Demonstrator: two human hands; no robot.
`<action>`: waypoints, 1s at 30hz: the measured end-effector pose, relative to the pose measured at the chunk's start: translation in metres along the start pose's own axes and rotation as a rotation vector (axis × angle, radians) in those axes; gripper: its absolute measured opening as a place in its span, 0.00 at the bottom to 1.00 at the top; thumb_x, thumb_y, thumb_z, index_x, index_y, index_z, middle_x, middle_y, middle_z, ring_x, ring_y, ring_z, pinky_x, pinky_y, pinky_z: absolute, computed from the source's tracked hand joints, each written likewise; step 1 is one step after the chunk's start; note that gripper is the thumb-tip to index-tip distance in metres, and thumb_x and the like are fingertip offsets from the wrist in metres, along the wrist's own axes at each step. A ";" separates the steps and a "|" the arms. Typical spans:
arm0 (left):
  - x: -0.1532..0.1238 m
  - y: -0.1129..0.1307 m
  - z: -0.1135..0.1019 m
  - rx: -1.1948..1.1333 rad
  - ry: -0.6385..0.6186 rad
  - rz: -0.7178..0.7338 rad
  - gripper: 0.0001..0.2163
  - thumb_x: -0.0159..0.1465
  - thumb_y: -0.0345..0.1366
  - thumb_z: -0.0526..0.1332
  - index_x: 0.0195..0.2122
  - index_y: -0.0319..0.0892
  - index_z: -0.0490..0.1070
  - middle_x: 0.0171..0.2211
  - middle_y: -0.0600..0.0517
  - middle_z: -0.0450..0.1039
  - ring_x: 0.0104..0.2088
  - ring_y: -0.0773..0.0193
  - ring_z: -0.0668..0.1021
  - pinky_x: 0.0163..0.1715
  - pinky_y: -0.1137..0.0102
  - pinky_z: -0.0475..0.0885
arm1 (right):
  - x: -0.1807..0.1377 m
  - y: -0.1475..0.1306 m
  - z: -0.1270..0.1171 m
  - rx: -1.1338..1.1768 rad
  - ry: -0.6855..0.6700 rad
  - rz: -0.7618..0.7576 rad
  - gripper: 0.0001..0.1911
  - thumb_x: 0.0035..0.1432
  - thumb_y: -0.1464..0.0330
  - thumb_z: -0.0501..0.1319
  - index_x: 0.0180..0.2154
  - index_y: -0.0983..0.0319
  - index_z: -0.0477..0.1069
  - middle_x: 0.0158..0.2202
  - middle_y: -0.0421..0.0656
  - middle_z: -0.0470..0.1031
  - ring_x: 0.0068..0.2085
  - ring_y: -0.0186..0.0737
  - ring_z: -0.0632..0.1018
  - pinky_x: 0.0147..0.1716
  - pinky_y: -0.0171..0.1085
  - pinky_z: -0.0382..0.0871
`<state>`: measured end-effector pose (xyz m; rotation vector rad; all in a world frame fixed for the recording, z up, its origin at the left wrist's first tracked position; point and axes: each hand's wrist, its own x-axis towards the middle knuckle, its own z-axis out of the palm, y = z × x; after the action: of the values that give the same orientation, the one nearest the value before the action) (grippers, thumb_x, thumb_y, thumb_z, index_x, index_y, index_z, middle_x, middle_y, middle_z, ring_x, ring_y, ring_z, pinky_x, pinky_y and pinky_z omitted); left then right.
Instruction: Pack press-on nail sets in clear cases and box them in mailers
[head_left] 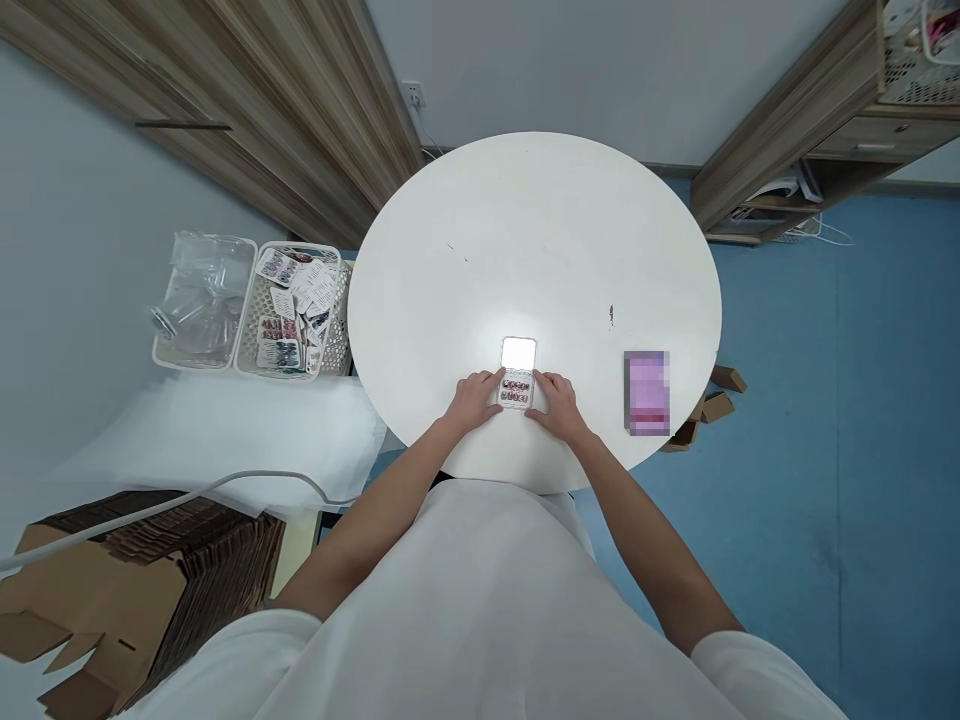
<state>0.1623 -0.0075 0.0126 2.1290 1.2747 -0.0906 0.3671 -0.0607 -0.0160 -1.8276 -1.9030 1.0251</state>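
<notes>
A small clear hinged case [517,373] lies open on the round white table [525,230], near its front edge. Its lower half holds rows of small dark and pink pieces; its lid lies flat beyond, glaring white. My left hand [474,397] rests against the case's left side with fingers curled onto it. My right hand [556,401] holds the case's right side the same way.
A pink, blurred flat object [646,392] lies on the table to the right. Left of the table stand a clear plastic bin [201,298] and a white basket [294,308] of small cards. Flattened cardboard boxes [142,570] lie at lower left, small cartons [716,398] on the blue floor.
</notes>
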 end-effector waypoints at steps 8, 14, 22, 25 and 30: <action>-0.005 0.010 0.006 -0.102 0.057 -0.113 0.36 0.51 0.37 0.61 0.59 0.44 0.46 0.47 0.45 0.63 0.47 0.52 0.65 0.44 0.59 0.60 | 0.003 -0.003 0.000 -0.044 -0.029 0.037 0.47 0.44 0.60 0.61 0.60 0.55 0.37 0.52 0.47 0.56 0.53 0.53 0.57 0.49 0.50 0.55; -0.018 0.016 0.017 -0.410 0.135 -0.307 0.24 0.53 0.37 0.59 0.51 0.40 0.59 0.39 0.47 0.66 0.37 0.63 0.70 0.38 0.67 0.66 | 0.003 -0.001 0.003 -0.041 -0.026 0.054 0.45 0.45 0.61 0.60 0.59 0.56 0.38 0.52 0.47 0.56 0.53 0.53 0.57 0.48 0.49 0.56; -0.017 0.015 0.024 -0.735 0.160 -0.331 0.16 0.53 0.30 0.56 0.45 0.41 0.67 0.36 0.50 0.68 0.34 0.67 0.71 0.40 0.68 0.67 | 0.002 -0.013 0.004 -0.064 0.015 0.110 0.35 0.42 0.63 0.62 0.53 0.57 0.54 0.47 0.47 0.61 0.49 0.51 0.61 0.45 0.49 0.58; -0.026 0.011 0.022 -0.897 0.183 -0.386 0.16 0.54 0.32 0.57 0.45 0.40 0.66 0.39 0.47 0.68 0.36 0.66 0.72 0.42 0.67 0.67 | -0.008 -0.024 0.004 -0.007 0.029 0.096 0.35 0.42 0.64 0.63 0.53 0.58 0.54 0.47 0.47 0.62 0.49 0.49 0.63 0.46 0.49 0.58; -0.057 0.004 0.008 -1.154 0.156 -0.345 0.12 0.54 0.35 0.59 0.41 0.40 0.68 0.38 0.47 0.71 0.36 0.65 0.73 0.39 0.66 0.68 | -0.036 -0.055 0.007 0.136 0.105 0.052 0.34 0.44 0.65 0.62 0.53 0.58 0.53 0.48 0.47 0.63 0.50 0.47 0.64 0.48 0.48 0.59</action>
<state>0.1374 -0.0570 0.0288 0.9363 1.2943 0.5470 0.3268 -0.0931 0.0248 -1.8247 -1.6913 1.0274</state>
